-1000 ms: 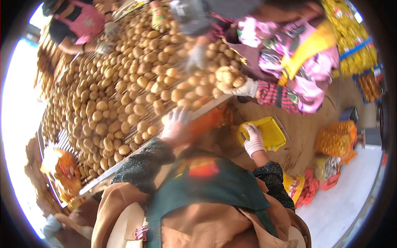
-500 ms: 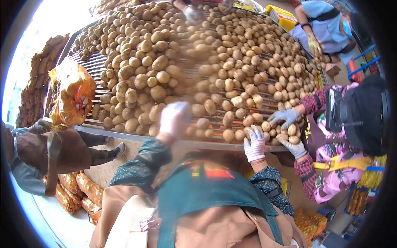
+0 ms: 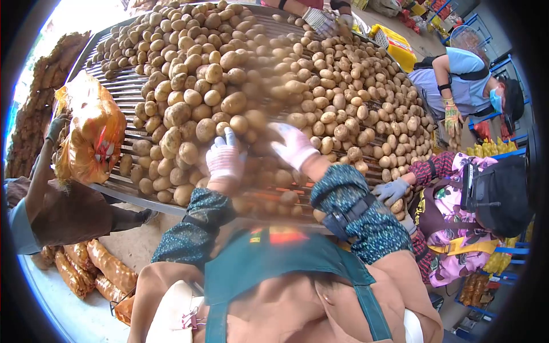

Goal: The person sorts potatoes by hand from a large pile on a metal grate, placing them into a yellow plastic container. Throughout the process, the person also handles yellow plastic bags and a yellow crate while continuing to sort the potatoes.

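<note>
My left hand point(image 3: 225, 158), in a white and pink glove, lies over the heap of potatoes point(image 3: 197, 97) left of centre. Its fingers point away from me, stretched out and touching potatoes. To its right, my right hand point(image 3: 294, 146), gloved the same way, reaches in over the middle of the heap with fingers extended leftward. Its fingertips are smeared by a blur down the centre of the view. Neither hand shows a potato gripped in it. Under the potatoes runs a slatted metal sorting table point(image 3: 117, 91).
A filled orange mesh bag point(image 3: 94, 126) stands on the table's left end, a co-worker's gloved hand point(image 3: 57, 127) at it. Other workers' hands point(image 3: 390, 190) are along the right and far edges. Filled sacks point(image 3: 111, 266) lie on the floor at lower left.
My right hand has swung from the near right edge to the middle of the heap. My left hand has shifted slightly left. At left, the co-worker's hand has risen to the mesh bag.
</note>
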`<control>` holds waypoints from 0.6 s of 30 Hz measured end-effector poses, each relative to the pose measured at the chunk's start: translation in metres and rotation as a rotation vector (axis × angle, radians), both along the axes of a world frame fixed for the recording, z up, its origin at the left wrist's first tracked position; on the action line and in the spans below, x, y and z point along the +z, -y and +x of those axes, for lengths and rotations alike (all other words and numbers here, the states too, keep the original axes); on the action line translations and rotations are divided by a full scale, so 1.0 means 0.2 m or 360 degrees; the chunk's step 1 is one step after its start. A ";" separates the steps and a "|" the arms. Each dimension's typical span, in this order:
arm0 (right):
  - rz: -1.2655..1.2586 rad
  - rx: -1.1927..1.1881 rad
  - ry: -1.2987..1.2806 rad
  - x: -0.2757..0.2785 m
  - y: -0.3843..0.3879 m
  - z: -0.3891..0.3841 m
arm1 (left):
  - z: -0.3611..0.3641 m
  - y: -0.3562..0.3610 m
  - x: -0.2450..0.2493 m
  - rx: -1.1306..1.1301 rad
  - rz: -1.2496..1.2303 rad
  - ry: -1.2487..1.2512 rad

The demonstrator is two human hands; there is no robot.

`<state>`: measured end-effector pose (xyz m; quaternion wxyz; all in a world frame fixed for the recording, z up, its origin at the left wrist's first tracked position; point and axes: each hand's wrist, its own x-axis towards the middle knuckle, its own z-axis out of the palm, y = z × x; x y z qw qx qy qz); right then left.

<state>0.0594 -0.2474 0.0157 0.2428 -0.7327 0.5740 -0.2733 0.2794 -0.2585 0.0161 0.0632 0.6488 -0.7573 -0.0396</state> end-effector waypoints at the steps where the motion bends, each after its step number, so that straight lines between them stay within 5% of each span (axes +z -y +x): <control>1: 0.0066 0.0022 -0.0094 0.00 0.10 0.06 | 0.02 0.00 0.03 -0.0029 0.0073 -0.0036; 3: 0.0104 0.0069 -0.0235 -0.02 0.27 0.15 | 0.08 0.00 0.06 -0.0101 0.0105 -0.0175; 6: 0.0093 0.0133 -0.0365 -0.09 0.42 0.19 | 0.14 0.02 0.08 -0.0220 0.0201 -0.1644; 7: 0.0140 0.0153 -0.0400 -0.07 0.44 0.19 | 0.13 -0.01 0.15 0.0215 0.0775 -0.2428; 10: 0.0220 0.0042 -0.0022 -0.14 0.48 0.14 | 0.21 0.06 0.26 0.0256 0.1286 -0.3114; 11: 0.0258 -0.0002 0.0247 -0.14 0.45 0.11 | 0.24 0.06 0.21 0.0182 0.1316 -0.3263; 13: 0.0512 -0.0075 0.1080 -0.16 0.36 0.04 | 0.25 0.08 0.14 0.0062 0.1189 -0.2939; 15: 0.0967 -0.0085 0.1934 -0.17 0.29 -0.01 | 0.26 0.11 0.08 0.0125 0.1460 -0.3620; 16: 0.1184 -0.0099 0.2365 -0.17 0.27 -0.03 | 0.25 0.10 0.06 0.0278 0.1511 -0.3655; 17: 0.1185 -0.0201 0.2316 -0.17 0.27 -0.02 | 0.24 0.10 0.08 0.0426 0.1563 -0.3682; 18: 0.1116 -0.0285 0.1691 -0.09 0.28 0.01 | 0.23 0.10 0.09 0.0571 0.1616 -0.3700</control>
